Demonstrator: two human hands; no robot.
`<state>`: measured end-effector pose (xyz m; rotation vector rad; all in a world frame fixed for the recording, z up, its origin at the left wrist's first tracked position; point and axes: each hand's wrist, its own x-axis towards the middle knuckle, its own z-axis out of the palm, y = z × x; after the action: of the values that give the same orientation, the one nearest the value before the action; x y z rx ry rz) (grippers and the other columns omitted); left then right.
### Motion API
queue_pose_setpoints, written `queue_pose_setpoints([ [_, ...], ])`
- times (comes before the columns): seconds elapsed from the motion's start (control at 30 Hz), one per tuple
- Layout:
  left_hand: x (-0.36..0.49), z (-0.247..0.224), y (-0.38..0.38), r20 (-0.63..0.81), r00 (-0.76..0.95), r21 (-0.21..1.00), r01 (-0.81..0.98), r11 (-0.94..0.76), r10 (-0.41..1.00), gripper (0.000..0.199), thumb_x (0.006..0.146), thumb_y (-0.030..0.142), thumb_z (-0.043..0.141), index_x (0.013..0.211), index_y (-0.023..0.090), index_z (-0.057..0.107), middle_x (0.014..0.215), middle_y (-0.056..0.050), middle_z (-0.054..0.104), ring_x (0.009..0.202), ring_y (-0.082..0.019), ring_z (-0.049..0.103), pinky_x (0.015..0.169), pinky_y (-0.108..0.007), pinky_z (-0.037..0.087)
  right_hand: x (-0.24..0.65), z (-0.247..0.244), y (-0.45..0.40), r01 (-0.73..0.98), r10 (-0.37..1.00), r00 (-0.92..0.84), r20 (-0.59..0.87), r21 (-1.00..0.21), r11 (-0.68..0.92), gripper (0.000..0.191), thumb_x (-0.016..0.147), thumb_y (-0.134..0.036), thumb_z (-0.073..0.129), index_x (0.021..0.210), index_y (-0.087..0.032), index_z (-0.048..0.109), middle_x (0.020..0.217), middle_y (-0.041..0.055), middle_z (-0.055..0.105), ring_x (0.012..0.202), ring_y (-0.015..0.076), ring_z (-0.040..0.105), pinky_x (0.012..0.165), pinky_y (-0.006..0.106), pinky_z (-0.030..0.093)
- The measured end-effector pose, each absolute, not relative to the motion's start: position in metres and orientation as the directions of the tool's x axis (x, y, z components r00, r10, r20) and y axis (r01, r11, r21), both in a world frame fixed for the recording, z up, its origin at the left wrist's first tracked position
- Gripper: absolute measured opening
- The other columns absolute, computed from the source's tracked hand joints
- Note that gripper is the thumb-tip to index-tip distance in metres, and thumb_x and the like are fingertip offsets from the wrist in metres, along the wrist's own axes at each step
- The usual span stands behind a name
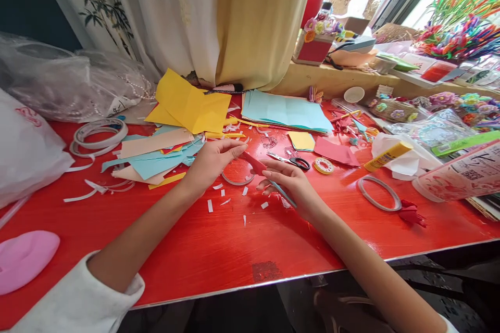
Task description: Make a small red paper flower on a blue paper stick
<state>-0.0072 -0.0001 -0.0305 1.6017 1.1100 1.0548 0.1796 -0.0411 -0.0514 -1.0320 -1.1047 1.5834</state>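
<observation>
Over the middle of the red table, a small piece of folded red paper point(254, 163) is held between my two hands. My left hand point(214, 162) pinches its upper left end between thumb and fingertips. The fingers of my right hand point(294, 183) close round its lower right end. A thin light blue strip or stick point(284, 195) also sticks out from under my right fingers; its other end is hidden. Scissors with black handles point(300, 163) lie just behind my right hand. A tape ring point(237, 182) and white paper scraps point(210, 205) lie below my hands.
Coloured paper strips point(156, 158), yellow sheets point(191, 101) and light blue sheets point(285, 109) lie behind. Tape rolls point(99, 132) and a pink balloon-like thing point(27, 260) are left. Right are a glue stick point(388, 157), red paper point(336, 152) and a printed cup point(457, 174).
</observation>
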Motion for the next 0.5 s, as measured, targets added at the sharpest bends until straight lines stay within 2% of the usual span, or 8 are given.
queue_pose_setpoints([
  [0.2, -0.007, -0.0311, 0.0005, 0.168, 0.241, 0.955, 0.201, -0.218, 0.956, 0.03, 0.075, 0.044, 0.06, 0.085, 0.017, 0.067, 0.094, -0.004, 0.068, 0.085, -0.017, 0.06, 0.08, -0.029, 0.045, 0.1796, -0.0505, -0.0415, -0.187, 0.933, -0.327, -0.148, -0.958, -0.217, 0.029, 0.072, -0.028, 0.068, 0.1, -0.019, 0.065, 0.083, 0.0046, 0.071, 0.063, 0.0129, 0.066, 0.058, 0.023, 0.053],
  [0.3, -0.0067, -0.0312, 0.0005, 0.162, 0.245, 0.961, 0.18, -0.209, 0.956, 0.032, 0.074, 0.044, 0.06, 0.09, 0.017, 0.066, 0.096, -0.005, 0.068, 0.087, -0.018, 0.06, 0.08, -0.029, 0.046, 0.1807, -0.0495, -0.042, -0.17, 0.921, -0.355, -0.161, -0.958, -0.233, 0.036, 0.074, -0.028, 0.067, 0.108, -0.019, 0.062, 0.072, 0.0041, 0.07, 0.063, 0.0138, 0.066, 0.06, 0.025, 0.054],
  [0.4, -0.0068, -0.0309, 0.0003, 0.143, 0.252, 0.966, 0.176, -0.19, 0.957, 0.033, 0.074, 0.044, 0.06, 0.093, 0.017, 0.067, 0.092, -0.005, 0.068, 0.085, -0.018, 0.06, 0.077, -0.03, 0.046, 0.1818, -0.0492, -0.0422, -0.169, 0.926, -0.345, -0.153, -0.96, -0.222, 0.04, 0.074, -0.026, 0.066, 0.113, -0.021, 0.06, 0.071, 0.003, 0.07, 0.063, 0.0134, 0.066, 0.061, 0.025, 0.054],
  [0.5, -0.0075, -0.0304, 0.0004, 0.134, 0.285, 0.953, 0.227, -0.203, 0.949, 0.032, 0.075, 0.045, 0.058, 0.082, 0.016, 0.069, 0.084, -0.005, 0.068, 0.081, -0.018, 0.06, 0.073, -0.029, 0.046, 0.1821, -0.0493, -0.042, -0.167, 0.933, -0.334, -0.132, -0.966, -0.197, 0.038, 0.075, -0.025, 0.066, 0.112, -0.021, 0.061, 0.074, 0.0029, 0.069, 0.065, 0.0128, 0.066, 0.061, 0.024, 0.054],
])
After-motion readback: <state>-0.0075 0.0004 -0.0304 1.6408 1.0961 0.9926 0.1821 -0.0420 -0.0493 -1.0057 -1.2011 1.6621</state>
